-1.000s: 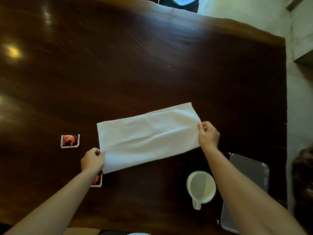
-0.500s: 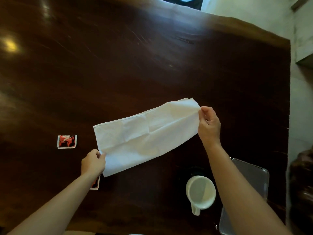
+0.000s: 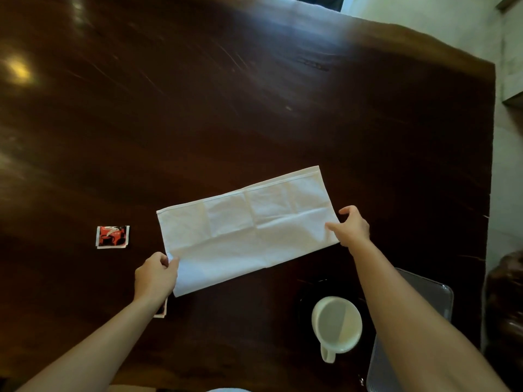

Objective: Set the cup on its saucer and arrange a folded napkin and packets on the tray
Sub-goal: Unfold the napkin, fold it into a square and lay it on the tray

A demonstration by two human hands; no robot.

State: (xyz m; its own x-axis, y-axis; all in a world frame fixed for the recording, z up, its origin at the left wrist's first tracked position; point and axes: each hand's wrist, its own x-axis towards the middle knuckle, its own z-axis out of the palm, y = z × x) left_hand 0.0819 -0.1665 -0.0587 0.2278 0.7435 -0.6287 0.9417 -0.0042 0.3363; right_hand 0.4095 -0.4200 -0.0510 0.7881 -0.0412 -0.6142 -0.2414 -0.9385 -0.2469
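The napkin (image 3: pixel 249 230) now lies flatter, both hands (image 3: pixel 352 227) at its ends.

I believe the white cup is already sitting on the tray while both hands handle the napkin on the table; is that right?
Not quite. In the head view the white cup sits on a dark saucer on the table, beside the tray, not on it. Both hands, left and right, do handle the napkin.

The scene is dim and warm, the dark bench (image 3: pixel 226 108) swallowing most detail. Soft glare spots sit at its far left, and daylight brightens the pale wall (image 3: pixel 424 12) at the upper right. The white napkin (image 3: pixel 246 227) is the brightest area. Wide-angle distortion bends the edges, and fine texture looks soft throughout.
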